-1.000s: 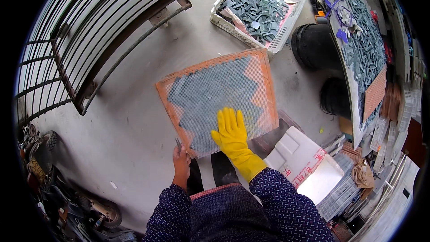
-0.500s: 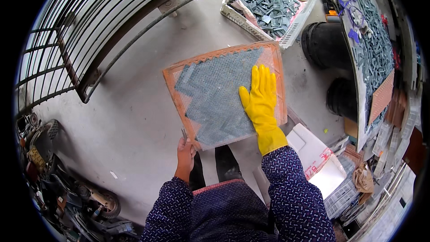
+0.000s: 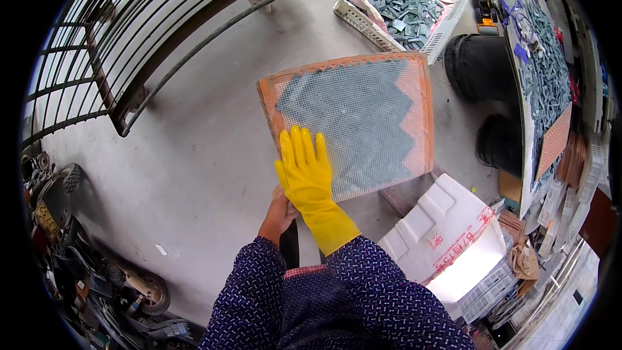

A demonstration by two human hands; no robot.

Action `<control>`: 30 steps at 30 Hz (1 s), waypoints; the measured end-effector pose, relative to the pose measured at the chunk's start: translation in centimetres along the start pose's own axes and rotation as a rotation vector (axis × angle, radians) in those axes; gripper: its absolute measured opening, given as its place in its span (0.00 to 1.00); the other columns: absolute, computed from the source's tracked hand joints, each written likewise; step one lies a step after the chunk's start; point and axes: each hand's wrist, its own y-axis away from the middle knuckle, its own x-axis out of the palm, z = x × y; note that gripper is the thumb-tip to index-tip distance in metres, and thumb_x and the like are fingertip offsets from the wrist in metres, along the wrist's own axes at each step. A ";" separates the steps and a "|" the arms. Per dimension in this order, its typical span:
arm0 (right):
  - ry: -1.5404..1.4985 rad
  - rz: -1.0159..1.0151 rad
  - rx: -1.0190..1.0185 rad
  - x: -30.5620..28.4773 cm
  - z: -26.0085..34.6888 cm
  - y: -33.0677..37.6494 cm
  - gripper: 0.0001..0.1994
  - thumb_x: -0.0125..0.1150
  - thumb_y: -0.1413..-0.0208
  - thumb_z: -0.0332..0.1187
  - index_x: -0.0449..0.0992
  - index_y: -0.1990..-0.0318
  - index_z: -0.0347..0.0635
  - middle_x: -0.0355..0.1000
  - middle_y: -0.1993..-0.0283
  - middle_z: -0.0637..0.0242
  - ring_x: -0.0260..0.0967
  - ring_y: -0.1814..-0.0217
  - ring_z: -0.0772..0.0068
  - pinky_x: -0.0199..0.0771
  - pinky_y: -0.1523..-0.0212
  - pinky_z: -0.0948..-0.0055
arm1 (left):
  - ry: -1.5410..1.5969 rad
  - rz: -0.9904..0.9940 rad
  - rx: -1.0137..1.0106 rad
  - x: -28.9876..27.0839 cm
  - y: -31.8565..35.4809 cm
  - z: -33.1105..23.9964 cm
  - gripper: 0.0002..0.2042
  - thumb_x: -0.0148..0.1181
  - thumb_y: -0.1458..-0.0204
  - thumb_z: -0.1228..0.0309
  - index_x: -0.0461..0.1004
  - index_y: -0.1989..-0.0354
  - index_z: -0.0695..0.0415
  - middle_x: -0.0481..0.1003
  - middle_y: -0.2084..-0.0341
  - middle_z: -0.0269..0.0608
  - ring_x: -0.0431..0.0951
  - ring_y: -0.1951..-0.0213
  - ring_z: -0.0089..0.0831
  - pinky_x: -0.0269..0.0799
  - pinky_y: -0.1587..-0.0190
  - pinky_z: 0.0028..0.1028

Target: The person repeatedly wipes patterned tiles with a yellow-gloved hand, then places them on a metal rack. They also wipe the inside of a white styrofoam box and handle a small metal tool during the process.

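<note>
Head view showed one orange square board [image 3: 421,100] covered with white mesh over grey tiles, held above the concrete floor [image 3: 194,168]. One yellow-gloved right hand [image 3: 304,168] lay spread flat on it; one bare left hand [image 3: 278,214] gripped its lower edge (fingers hidden).

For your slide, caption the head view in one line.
Gloved right hand pressed flat on mesh-covered tile board; bare left hand grips its near edge.

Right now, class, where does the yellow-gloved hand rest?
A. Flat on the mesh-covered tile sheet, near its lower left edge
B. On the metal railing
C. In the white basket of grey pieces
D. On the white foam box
A: the right hand in its yellow glove lies flat on the mesh-covered tile sheet, near its lower left edge.
</note>
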 end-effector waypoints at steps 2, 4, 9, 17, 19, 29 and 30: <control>0.040 0.017 0.108 -0.6 -0.8 1.8 0.30 0.54 0.53 0.43 0.61 0.43 0.38 0.58 0.41 0.50 0.51 0.37 0.50 0.40 0.35 0.51 | 0.088 -0.055 -0.007 -0.3 -0.5 0.7 0.04 0.44 0.42 0.64 0.64 0.65 0.47 0.63 0.80 0.23 0.56 0.86 0.14 0.48 0.85 0.13; 0.096 0.004 0.207 -2.2 -3.0 2.6 0.29 0.53 0.53 0.42 0.60 0.42 0.38 0.57 0.41 0.49 0.51 0.37 0.49 0.40 0.35 0.51 | 0.087 -0.059 0.007 -0.5 -0.5 0.9 0.08 0.42 0.41 0.62 0.65 0.62 0.51 0.65 0.78 0.26 0.56 0.85 0.14 0.50 0.85 0.14; 0.266 -0.100 0.358 -5.5 -8.5 3.9 0.30 0.51 0.50 0.43 0.58 0.41 0.36 0.54 0.39 0.47 0.50 0.37 0.47 0.37 0.35 0.51 | 0.089 0.031 0.023 0.4 -0.4 1.2 0.12 0.40 0.40 0.59 0.64 0.58 0.52 0.67 0.73 0.26 0.56 0.83 0.13 0.52 0.83 0.14; 0.153 0.048 0.319 -1.6 -1.8 5.5 0.31 0.53 0.52 0.41 0.57 0.41 0.36 0.54 0.39 0.48 0.49 0.36 0.48 0.36 0.35 0.49 | 0.021 -0.012 0.104 0.9 0.6 2.3 0.08 0.45 0.42 0.57 0.63 0.66 0.45 0.64 0.77 0.23 0.59 0.81 0.13 0.53 0.82 0.14; 0.141 0.051 0.134 -1.3 -1.8 5.2 0.29 0.52 0.51 0.41 0.58 0.42 0.37 0.56 0.40 0.50 0.50 0.37 0.49 0.37 0.35 0.50 | 0.044 0.002 0.082 1.2 0.7 1.9 0.08 0.45 0.42 0.57 0.63 0.66 0.46 0.65 0.77 0.24 0.59 0.81 0.14 0.53 0.82 0.14; 0.243 0.012 0.261 -5.3 -9.1 3.9 0.33 0.51 0.50 0.46 0.54 0.39 0.37 0.51 0.37 0.51 0.46 0.34 0.51 0.32 0.34 0.52 | -0.016 -0.026 0.122 1.5 1.0 1.6 0.12 0.38 0.40 0.58 0.62 0.64 0.52 0.65 0.77 0.29 0.57 0.83 0.14 0.52 0.84 0.14; 0.213 0.040 0.228 -4.8 -8.0 3.8 0.32 0.50 0.50 0.45 0.55 0.40 0.37 0.52 0.37 0.51 0.47 0.34 0.51 0.33 0.34 0.51 | -0.004 -0.034 0.128 1.5 0.8 1.7 0.12 0.38 0.40 0.58 0.63 0.63 0.52 0.64 0.77 0.29 0.57 0.83 0.14 0.53 0.84 0.14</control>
